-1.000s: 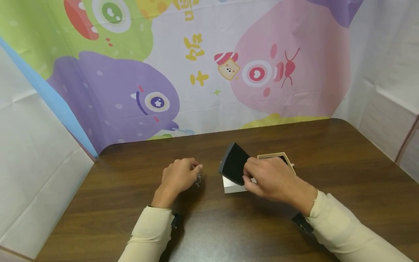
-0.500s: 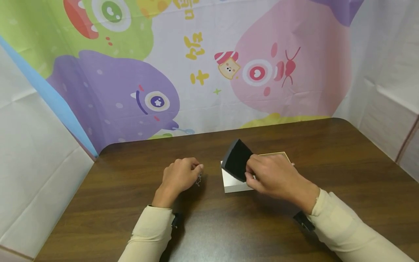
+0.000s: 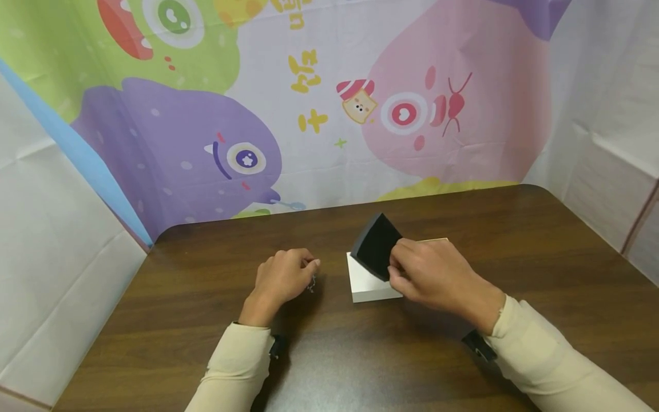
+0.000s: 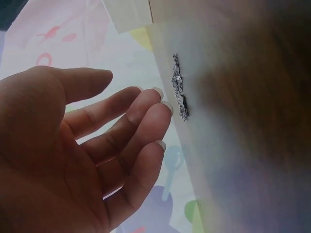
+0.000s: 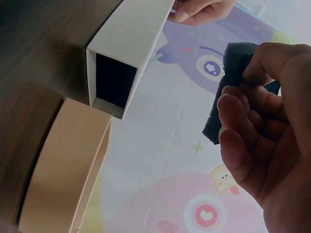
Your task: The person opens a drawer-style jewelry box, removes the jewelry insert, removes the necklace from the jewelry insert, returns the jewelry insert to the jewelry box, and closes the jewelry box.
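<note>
On the right, your right grip (image 3: 431, 274) pinches the black foam pad (image 3: 374, 246), likely light, squashy, best held by its edge; your left grip (image 3: 282, 277) is loosely spread.

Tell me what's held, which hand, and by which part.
Right hand pinches the black foam pad by its right-hand edge, as the head view shows. Left hand holds nothing; the silver chain lies on the table.

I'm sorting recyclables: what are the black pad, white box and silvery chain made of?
Black pad: probably matte foam; its edge looks porous. White box: likely smooth cardboard, with thin, crisp walls. Silvery chain: perhaps shiny metal, given its glints; maybe plastic.
</note>
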`<state>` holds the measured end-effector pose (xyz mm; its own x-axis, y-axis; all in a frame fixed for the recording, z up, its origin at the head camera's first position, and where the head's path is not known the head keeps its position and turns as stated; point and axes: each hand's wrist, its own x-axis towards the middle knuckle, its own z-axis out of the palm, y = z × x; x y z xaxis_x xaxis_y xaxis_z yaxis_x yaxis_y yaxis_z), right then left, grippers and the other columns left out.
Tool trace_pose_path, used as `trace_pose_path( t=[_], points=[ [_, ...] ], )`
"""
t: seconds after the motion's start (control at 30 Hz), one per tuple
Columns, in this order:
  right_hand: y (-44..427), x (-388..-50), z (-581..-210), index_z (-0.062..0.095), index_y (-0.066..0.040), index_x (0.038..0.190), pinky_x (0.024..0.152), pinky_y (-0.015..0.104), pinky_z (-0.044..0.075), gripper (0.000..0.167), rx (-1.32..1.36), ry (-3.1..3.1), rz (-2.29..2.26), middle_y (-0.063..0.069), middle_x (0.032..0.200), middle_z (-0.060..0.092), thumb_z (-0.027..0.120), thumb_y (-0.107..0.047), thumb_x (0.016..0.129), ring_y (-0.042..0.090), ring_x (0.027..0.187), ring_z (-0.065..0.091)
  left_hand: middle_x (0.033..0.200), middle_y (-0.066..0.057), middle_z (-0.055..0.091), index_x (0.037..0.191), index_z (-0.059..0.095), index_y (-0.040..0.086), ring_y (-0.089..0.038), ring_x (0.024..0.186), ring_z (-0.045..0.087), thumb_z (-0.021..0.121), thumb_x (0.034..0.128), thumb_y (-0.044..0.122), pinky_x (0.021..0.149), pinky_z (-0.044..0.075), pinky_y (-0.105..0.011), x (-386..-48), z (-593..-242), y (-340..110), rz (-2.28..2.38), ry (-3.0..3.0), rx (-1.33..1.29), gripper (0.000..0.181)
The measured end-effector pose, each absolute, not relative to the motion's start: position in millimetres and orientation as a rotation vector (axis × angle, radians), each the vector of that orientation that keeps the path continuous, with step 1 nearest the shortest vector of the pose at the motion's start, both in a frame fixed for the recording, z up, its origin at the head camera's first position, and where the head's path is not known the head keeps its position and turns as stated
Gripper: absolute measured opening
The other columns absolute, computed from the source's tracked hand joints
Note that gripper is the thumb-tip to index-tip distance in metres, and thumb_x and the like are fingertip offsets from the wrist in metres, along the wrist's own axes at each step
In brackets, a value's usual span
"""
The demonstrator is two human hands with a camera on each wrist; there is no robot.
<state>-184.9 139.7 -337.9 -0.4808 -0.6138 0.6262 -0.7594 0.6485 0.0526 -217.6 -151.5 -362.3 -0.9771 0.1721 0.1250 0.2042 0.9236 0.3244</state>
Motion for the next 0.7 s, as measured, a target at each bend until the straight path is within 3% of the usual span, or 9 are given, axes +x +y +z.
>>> trace_pose_path(
  t=[0.7],
  points=[
    [146.1,-186.0,-331.9,0.055,-0.016,0.072,0.043,0.030,0.040,0.011,1.008,-2.274,0.294,-0.007,0.067,0.052,0.065,-0.015,0.077,0.005,0.050,0.042,0.094,0.009,0.073,0.107,0.077,0.024,-0.022,0.087,0.070,0.061,0.0983,0.041,0.069,0.051,-0.047,-214.6,-363.0,-146.3,-0.498,-3.010,-0.318,0.025]
  ],
)
